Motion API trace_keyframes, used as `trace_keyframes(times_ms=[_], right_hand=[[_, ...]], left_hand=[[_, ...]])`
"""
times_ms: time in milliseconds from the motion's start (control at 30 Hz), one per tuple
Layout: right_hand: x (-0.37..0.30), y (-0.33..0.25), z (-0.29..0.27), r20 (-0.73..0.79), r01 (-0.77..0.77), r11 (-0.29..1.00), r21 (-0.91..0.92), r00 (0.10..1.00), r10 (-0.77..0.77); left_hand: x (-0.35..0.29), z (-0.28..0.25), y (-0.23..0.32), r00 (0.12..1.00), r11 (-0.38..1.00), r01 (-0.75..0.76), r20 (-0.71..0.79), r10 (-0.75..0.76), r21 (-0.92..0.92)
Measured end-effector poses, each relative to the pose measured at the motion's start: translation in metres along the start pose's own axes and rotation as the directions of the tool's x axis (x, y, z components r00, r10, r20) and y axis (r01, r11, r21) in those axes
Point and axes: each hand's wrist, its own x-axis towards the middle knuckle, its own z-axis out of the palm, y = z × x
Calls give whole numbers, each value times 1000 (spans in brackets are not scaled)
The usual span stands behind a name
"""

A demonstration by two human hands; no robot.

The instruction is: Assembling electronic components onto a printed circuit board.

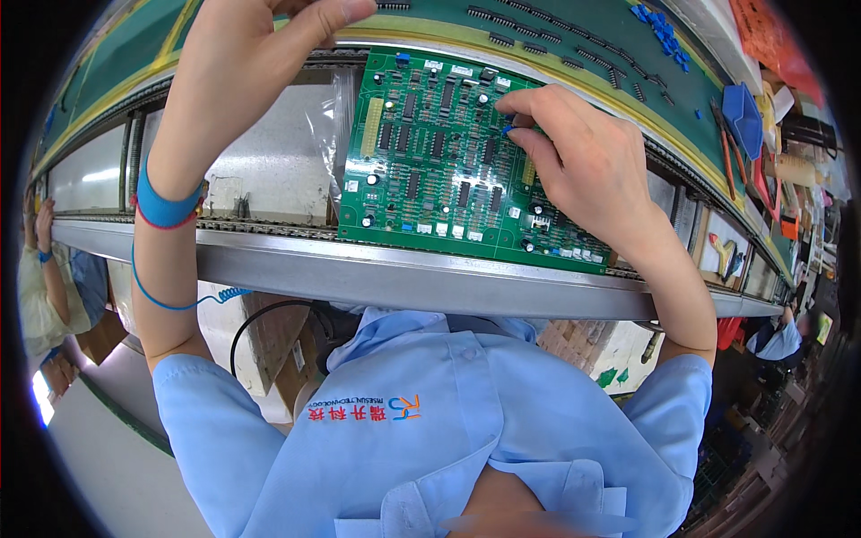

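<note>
A green circuit board (pixel 430 188) lies across the conveyor rails in front of me, filled with black chips, white connectors and small round capacitors. Over its right part, my right hand (pixel 583 157) pinches a small blue component (pixel 508 128) between thumb and forefinger, at the board's surface. My left hand (pixel 278 36) is raised beyond the board's far left corner, near the green bench. Its thumb shows, but most of its fingers are cut off by the upper edge, so its grip is hidden. A blue wrist strap (pixel 168 199) with a coiled cord circles my left wrist.
On the green bench (pixel 430 20) behind lie rows of black chips (pixel 538 31) and a pile of blue components (pixel 662 38). A blue bin (pixel 743 121) and pliers (pixel 723 148) are at right. A metal rail (pixel 413 273) runs along the near side. Another person (pixel 58 287) is at far left.
</note>
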Motion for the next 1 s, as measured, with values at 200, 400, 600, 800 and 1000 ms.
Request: trace_keyframes(times_ms=[200,400,600,800,1000], right_hand=[[-1,-2,-2,31,-1,999,-32,1000,2],[1,-4,-2,26,9,999,-40,1000,-8],[2,-2,-4,56,-15,1000,-19,998,16],[1,-4,-3,64,-8,1000,-24,998,9],[-5,-1,2,54,102,984,-149,994,-95]], left_hand=[[-11,-9,6,981,990,41,180,-66,138],[-36,4,-53,965,972,-226,123,233,-63],[-41,6,-47,944,949,-313,117,308,28],[-48,6,-43,953,954,-286,132,274,88],[-50,10,-29,919,922,-366,206,337,123]])
